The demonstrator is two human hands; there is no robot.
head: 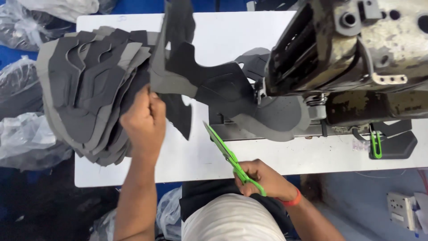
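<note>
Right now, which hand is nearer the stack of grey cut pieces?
Left. The left hand touches the stack of grey cut pieces at its right edge; the right hand holds green scissors, well apart.

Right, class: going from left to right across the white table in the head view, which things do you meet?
Stack of grey cut pieces → left hand on that stack → green scissors in the right hand → worn sewing machine → small green clip
</note>
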